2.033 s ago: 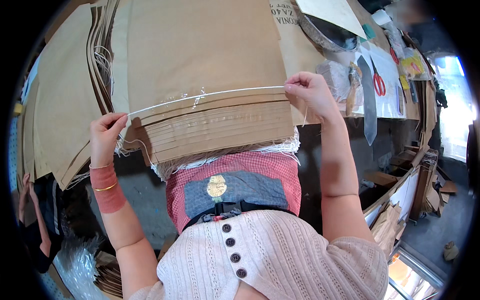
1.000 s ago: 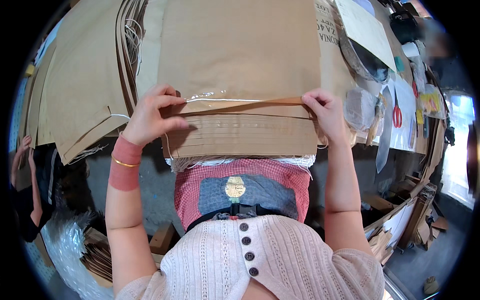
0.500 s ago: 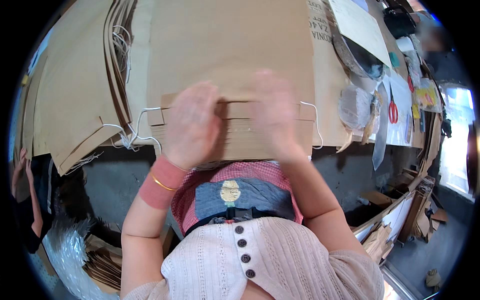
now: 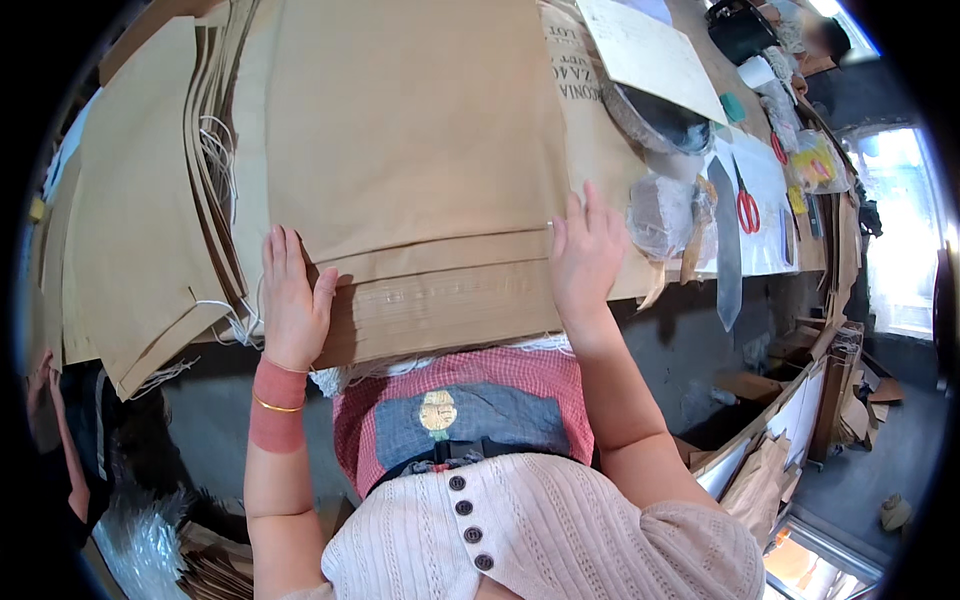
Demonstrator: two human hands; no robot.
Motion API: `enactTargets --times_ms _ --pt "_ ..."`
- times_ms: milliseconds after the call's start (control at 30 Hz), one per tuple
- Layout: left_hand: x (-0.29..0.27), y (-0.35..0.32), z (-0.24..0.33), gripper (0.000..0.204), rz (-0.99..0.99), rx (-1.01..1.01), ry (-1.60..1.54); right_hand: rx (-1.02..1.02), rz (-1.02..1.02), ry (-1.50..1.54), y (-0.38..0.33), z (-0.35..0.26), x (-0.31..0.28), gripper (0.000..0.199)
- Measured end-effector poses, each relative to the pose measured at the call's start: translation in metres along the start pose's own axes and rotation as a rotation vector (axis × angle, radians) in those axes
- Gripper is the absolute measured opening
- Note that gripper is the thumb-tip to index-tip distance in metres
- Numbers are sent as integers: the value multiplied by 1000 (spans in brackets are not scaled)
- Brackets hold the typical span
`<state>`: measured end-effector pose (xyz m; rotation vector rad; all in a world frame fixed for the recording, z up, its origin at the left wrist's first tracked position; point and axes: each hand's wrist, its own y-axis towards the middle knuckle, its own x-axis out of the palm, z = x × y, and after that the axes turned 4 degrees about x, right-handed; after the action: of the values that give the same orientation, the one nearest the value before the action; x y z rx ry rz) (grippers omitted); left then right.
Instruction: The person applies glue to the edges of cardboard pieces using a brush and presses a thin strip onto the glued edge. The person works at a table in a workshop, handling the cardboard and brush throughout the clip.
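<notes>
A pile of brown paper bags [image 4: 410, 120] lies in front of me, with a folded band [image 4: 440, 252] across it and layered paper edges [image 4: 440, 300] nearest my body. My left hand [image 4: 295, 305] rests at the pile's left edge, fingers stretched and thumb apart. At the right edge my right hand [image 4: 588, 250] lies with fingers spread, touching the paper beside the end of the band. Neither hand grips anything. White cord [image 4: 240, 318] shows just left of my left hand, and white strands [image 4: 340, 378] hang below the pile's near edge.
More brown bags with white cord handles [image 4: 130, 200] lie at the left. To the right are a plastic-wrapped roll [image 4: 660, 215], red-handled scissors [image 4: 747, 212], a grey strip [image 4: 728, 260] over the table edge and a dark bowl [image 4: 655, 115] under a white board [image 4: 650, 55]. Another person's hands [image 4: 45, 385] show far left.
Both hands have moved apart from the middle of the band to the pile's two sides. White cord loops that stuck out at the band's ends no longer show at the right. The view has shifted.
</notes>
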<state>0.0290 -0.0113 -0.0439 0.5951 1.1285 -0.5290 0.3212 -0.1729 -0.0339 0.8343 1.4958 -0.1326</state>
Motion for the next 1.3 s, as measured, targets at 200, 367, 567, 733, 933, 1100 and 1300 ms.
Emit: enactTargets --times_ms 200,367,567,733,933,1100,1300 --pt "-12 -11 -23 67 386 -308 -369 707 -287 1597 8 26 -42 46" --pt "-32 -26 -14 24 165 -385 -853 367 -505 802 0 37 -25 39" --pt "-93 -84 -79 17 684 -178 -68 105 -479 1056 2 -85 7 38" --pt "-146 -119 -210 25 885 -478 -97 -118 -811 1416 19 -232 55 50" --pt "-178 -139 -361 26 730 -775 268 -35 -1023 1345 11 -346 65 60" --pt "-118 -118 -271 43 732 -623 344 -488 -887 1124 -7 -243 -11 55" --pt "-80 -114 -303 62 276 -696 191 0 -746 817 1 -50 -50 23"
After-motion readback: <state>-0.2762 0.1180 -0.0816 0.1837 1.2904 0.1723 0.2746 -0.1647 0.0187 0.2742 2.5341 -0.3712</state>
